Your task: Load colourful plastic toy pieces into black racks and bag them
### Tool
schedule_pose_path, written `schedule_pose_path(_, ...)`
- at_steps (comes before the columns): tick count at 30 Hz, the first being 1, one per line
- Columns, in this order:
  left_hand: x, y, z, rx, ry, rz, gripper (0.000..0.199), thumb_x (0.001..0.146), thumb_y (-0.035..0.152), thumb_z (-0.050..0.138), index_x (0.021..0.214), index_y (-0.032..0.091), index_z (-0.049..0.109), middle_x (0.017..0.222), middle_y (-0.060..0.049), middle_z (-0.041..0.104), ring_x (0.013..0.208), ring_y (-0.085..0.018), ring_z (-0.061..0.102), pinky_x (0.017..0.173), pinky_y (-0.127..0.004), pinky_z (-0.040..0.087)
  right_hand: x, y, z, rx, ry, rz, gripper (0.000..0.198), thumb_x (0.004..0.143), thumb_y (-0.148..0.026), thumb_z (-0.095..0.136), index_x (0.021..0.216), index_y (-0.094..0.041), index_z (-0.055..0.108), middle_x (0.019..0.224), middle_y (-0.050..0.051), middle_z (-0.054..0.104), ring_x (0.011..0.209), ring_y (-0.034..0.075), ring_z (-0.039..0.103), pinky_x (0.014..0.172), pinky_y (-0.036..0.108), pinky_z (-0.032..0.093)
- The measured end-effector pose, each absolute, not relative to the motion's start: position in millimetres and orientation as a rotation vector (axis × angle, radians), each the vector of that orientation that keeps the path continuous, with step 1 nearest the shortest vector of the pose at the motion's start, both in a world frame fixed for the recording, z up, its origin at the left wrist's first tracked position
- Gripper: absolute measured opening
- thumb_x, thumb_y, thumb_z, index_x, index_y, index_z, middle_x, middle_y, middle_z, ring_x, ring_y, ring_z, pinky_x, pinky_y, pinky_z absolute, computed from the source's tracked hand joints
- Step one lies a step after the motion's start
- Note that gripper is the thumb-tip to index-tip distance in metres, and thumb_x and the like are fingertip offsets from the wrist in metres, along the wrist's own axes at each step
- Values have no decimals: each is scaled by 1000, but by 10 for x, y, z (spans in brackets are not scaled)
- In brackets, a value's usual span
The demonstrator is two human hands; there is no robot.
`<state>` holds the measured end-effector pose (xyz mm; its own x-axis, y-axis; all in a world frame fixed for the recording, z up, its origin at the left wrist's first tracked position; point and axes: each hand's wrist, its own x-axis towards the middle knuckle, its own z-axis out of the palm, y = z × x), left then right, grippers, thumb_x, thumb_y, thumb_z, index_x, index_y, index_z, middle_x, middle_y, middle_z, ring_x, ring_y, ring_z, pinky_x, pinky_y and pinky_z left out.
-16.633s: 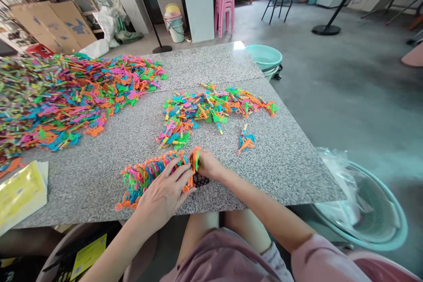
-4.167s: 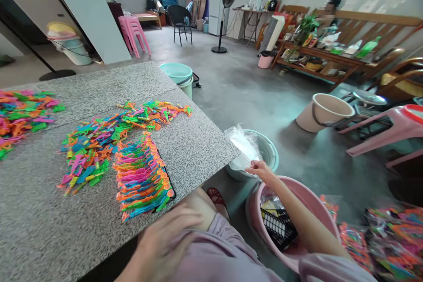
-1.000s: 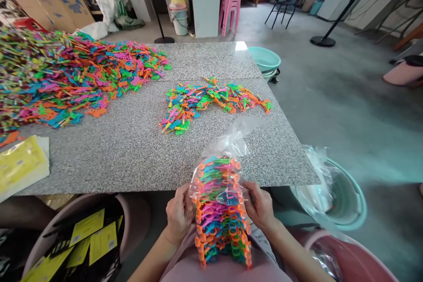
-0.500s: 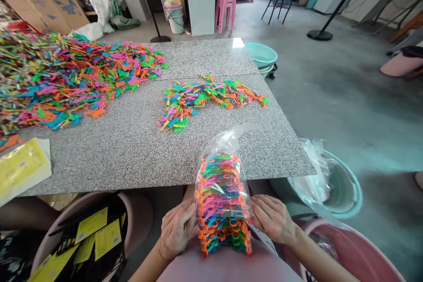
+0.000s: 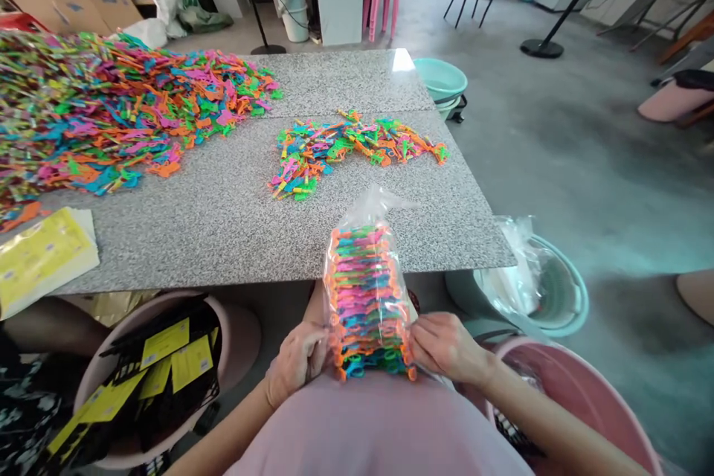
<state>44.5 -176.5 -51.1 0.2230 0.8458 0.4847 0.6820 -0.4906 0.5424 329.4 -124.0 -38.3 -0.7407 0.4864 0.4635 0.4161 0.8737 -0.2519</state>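
Observation:
A clear plastic bag (image 5: 365,268) lies tilted between my lap and the table edge, covering most of a stacked column of bright plastic pieces (image 5: 372,358). The pieces are orange, green, blue and pink, with small ring-like ends; their exact kind is not clear. My left hand (image 5: 298,361) pinches the bag's left side near its mouth. On the right side, my right hand (image 5: 446,346) grips the bag with fingers closed. The lowest pieces stick out of the bag near my shirt. The bag's loose far end rests on the granite-patterned table (image 5: 223,238).
A small heap of loose pieces (image 5: 357,145) lies mid-table, and a large pile (image 5: 111,111) covers the left. Yellow printed cards (image 5: 47,256) lie at the left edge. Tubs (image 5: 245,342) stand below; a green basket (image 5: 574,290) holds clear bags.
The bag has come further down over the stack, so fewer pieces stick out at the bottom. Both hands still grip its sides. The view has tilted slightly downward.

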Motion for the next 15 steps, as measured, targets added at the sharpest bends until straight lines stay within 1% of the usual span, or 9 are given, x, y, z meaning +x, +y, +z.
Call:
schedule_pose_path(3, 403, -1535, -153, 2277, 1605, 1294, 10, 97, 17, 48, 92, 20, 56, 70, 0, 64, 59, -12, 61, 57, -22, 48, 3199, -910, -22, -666, -2443, 271, 38, 98, -19, 41, 59, -20, 43, 52, -4, 44, 47, 10, 37, 50, 29, 25)
schedule_pose_path(6, 305, -1286, 330, 2296, 1741, 1373, 8, 94, 19, 55, 87, 20, 59, 77, -2, 66, 74, -14, 63, 69, -23, 49, 3020, -550, 517, -820, -2356, 527, 40, 96, -25, 43, 56, -20, 39, 49, -5, 38, 46, 8, 34, 49, 26, 23)
schedule_pose_path(7, 269, -1233, 495, 2276, 1801, 1394, 9, 94, 20, 54, 86, 19, 58, 77, -2, 65, 74, -13, 63, 69, -23, 48, 2942, -451, 701, -875, -2338, 650, 40, 95, -27, 43, 56, -20, 39, 49, -6, 38, 46, 8, 35, 49, 25, 23)
schedule_pose_path(9, 196, -1189, 796, 2190, 1864, 1392, 11, 95, 23, 52, 87, 19, 58, 72, 1, 63, 64, -11, 61, 62, -21, 46, 2769, -295, 1019, -924, -2309, 895, 39, 94, -29, 42, 56, -20, 41, 47, -6, 38, 45, 8, 34, 48, 24, 24)
schedule_pose_path(11, 119, -1210, 1038, 2125, 1935, 1331, 13, 95, 26, 51, 88, 19, 59, 66, 3, 62, 56, -10, 59, 57, -20, 42, 2578, -185, 1239, -884, -2282, 1071, 39, 93, -27, 41, 55, -21, 41, 45, -6, 36, 43, 8, 31, 46, 24, 23)
schedule_pose_path(13, 27, -1260, 1218, 2101, 2055, 1241, 15, 94, 28, 50, 88, 19, 60, 62, 4, 61, 53, -10, 56, 55, -21, 39, 2373, -102, 1363, -823, -2264, 1133, 40, 92, -24, 41, 53, -21, 38, 45, -6, 33, 42, 8, 28, 45, 25, 23)
schedule_pose_path(15, -80, -1319, 1351, 2081, 2194, 1174, 15, 92, 27, 50, 86, 19, 62, 58, 5, 58, 50, -10, 52, 54, -22, 37, 2157, -39, 1423, -763, -2270, 1125, 41, 92, -22, 43, 51, -21, 37, 47, -5, 33, 44, 8, 28, 46, 26, 23)
